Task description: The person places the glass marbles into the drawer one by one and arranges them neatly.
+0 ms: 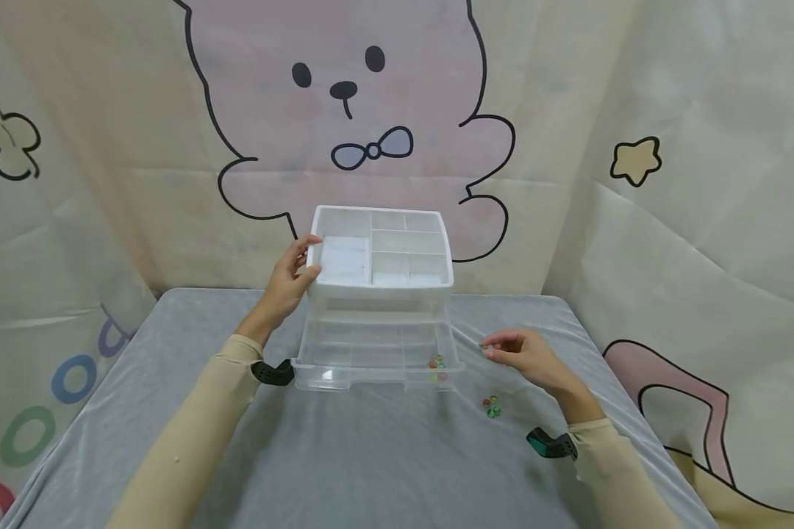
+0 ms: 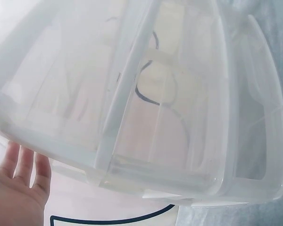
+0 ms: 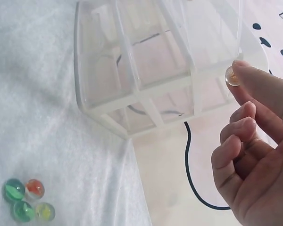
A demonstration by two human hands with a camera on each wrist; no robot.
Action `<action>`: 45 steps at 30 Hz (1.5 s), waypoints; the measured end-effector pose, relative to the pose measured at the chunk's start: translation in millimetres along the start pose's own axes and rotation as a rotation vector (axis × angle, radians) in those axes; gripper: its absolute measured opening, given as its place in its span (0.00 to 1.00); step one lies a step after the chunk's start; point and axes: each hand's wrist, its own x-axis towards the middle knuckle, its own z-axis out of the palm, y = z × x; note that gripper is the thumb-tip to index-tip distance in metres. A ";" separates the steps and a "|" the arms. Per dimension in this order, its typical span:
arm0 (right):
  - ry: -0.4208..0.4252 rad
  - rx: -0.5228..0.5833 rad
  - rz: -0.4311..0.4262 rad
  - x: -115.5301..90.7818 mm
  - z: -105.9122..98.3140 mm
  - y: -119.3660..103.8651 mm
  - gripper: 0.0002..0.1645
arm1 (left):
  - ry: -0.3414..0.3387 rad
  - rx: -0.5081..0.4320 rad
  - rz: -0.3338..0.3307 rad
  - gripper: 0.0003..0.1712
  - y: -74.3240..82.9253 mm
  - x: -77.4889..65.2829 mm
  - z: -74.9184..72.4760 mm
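Observation:
A translucent white plastic drawer box (image 1: 380, 301) stands on the table, its top a divided tray. My left hand (image 1: 290, 283) grips the left edge of that top; in the left wrist view the fingers (image 2: 24, 165) lie along the rim. The bottom drawer (image 1: 370, 376) is pulled out toward me, with several marbles (image 1: 439, 362) at its right end. To the right of the box, my right hand (image 1: 523, 358) pinches a clear glass marble (image 3: 232, 76) with an orange streak between thumb and forefinger, above the table.
A small cluster of green, orange and yellow marbles (image 1: 492, 406) lies on the grey cloth-covered table (image 1: 370, 463), right of the drawer and below my right hand. Printed cloth walls (image 1: 536, 88) enclose the table at the back and sides.

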 end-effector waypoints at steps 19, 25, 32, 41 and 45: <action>-0.005 0.087 -0.095 7.7 5.5 -28.2 0.13 | -0.008 0.000 -0.005 0.27 1.3 -0.7 0.3; -0.015 0.083 -0.127 10.1 4.8 -36.5 0.11 | -0.005 -0.004 0.000 0.27 1.5 0.0 0.2; -0.027 0.057 -0.142 11.7 5.7 -45.2 0.09 | -0.008 0.004 -0.007 0.28 0.9 -0.3 -0.1; -0.032 0.037 -0.150 15.3 9.5 -55.0 0.09 | 0.002 -0.003 -0.010 0.28 0.2 -0.7 0.6; -0.036 0.040 -0.171 17.3 11.5 -56.8 0.09 | 0.007 -0.008 -0.010 0.28 1.6 -1.0 0.5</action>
